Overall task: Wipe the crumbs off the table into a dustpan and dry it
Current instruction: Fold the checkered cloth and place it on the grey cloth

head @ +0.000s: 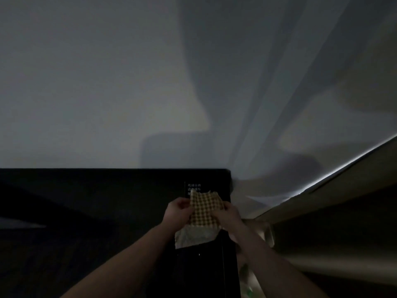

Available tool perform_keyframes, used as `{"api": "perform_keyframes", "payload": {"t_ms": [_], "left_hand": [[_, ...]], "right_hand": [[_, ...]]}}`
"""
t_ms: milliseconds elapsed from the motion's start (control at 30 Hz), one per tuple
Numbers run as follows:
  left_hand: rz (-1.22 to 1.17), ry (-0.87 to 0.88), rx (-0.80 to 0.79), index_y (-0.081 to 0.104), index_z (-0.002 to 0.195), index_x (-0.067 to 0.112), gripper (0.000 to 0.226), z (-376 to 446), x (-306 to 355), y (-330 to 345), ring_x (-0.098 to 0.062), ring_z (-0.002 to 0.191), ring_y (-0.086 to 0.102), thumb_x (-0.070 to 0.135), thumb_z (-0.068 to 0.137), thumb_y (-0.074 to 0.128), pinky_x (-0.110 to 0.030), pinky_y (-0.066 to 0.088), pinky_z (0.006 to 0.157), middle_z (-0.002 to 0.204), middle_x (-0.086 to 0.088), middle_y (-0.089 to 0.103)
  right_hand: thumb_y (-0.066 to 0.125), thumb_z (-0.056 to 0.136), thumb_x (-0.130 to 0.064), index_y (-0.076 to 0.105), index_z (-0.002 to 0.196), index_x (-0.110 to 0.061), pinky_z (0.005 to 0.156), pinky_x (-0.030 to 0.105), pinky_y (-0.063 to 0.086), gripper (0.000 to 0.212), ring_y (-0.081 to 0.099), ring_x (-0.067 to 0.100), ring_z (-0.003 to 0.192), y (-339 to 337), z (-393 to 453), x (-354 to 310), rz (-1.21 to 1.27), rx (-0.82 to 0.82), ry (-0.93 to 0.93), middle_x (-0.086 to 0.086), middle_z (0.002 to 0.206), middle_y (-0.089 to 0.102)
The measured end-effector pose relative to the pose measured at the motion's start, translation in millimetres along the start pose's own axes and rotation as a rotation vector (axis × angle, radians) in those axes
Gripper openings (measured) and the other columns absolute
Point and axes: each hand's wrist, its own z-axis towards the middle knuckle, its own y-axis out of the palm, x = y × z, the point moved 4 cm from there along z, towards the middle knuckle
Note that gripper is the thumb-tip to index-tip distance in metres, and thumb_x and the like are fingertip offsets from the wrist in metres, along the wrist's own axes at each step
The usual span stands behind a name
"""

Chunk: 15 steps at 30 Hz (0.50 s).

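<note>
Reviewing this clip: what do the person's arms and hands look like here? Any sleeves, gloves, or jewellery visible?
Both forearms are bare up to the bottom edge of the frame: no sleeves show. The left hand and right hand wear no gloves. No watch, ring or bracelet can be made out, though the picture is dim and soft.

Head view, the only one | looks forward and tilted high, wall (pixel 86 82) filling twelve o'clock | hands close in at six o'clock, both on a cloth (pixel 204 209) | dim, wide-angle, edges bent
</note>
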Motion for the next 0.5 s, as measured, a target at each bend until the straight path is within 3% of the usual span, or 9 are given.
{"api": "perform_keyframes", "payload": {"t_ms": [133, 233, 400, 500], "left_hand": [[0.111, 0.141, 0.087, 0.07, 0.122, 0.021, 0.028, 34, 45, -9, -0.019, 0.101, 0.075, 0.025, 0.095, 0.074, -0.04, 0.063, 0.094, 0.114, -0.002, 0.077], [0.312, 0.203, 0.156, 0.068, 0.131, 0.016, 0.041, 53, 59, -25, -0.021, 0.108, 0.073, 0.028, 0.093, 0.076, -0.037, 0.061, 0.096, 0.12, -0.002, 0.076], [0.641, 0.069, 0.175, 0.057, 0.139, 0.018, 0.059, 36, -1, -42, -0.028, 0.121, 0.064, 0.04, 0.088, 0.075, -0.038, 0.054, 0.098, 0.138, -0.006, 0.057], [0.576, -0.057, 0.148, 0.048, 0.146, 0.02, 0.071, 22, -47, -42, -0.024, 0.114, 0.065, 0.041, 0.085, 0.078, -0.034, 0.052, 0.09, 0.133, -0.004, 0.058]], "right_hand": [[0.072, 0.086, -0.02, 0.067, 0.127, -0.018, 0.095, 0.04, 0.059, 0.041, 0.069, 0.024, 0.105, 8, 48, -51, -0.099, 0.05, -0.134, 0.006, 0.12, 0.073], [0.075, 0.084, -0.034, 0.059, 0.141, -0.019, 0.103, 0.041, 0.055, 0.061, 0.066, 0.023, 0.116, 11, 67, -67, -0.285, 0.066, -0.192, 0.002, 0.131, 0.068], [0.072, 0.091, -0.029, 0.045, 0.15, -0.015, 0.106, 0.039, 0.048, 0.067, 0.055, 0.032, 0.13, 8, 49, -11, -0.597, 0.152, -0.203, 0.011, 0.144, 0.053], [0.081, 0.079, -0.038, 0.051, 0.141, -0.018, 0.097, 0.038, 0.052, 0.071, 0.06, 0.029, 0.117, 8, 36, 34, -0.63, 0.235, -0.208, 0.007, 0.127, 0.056]]}}
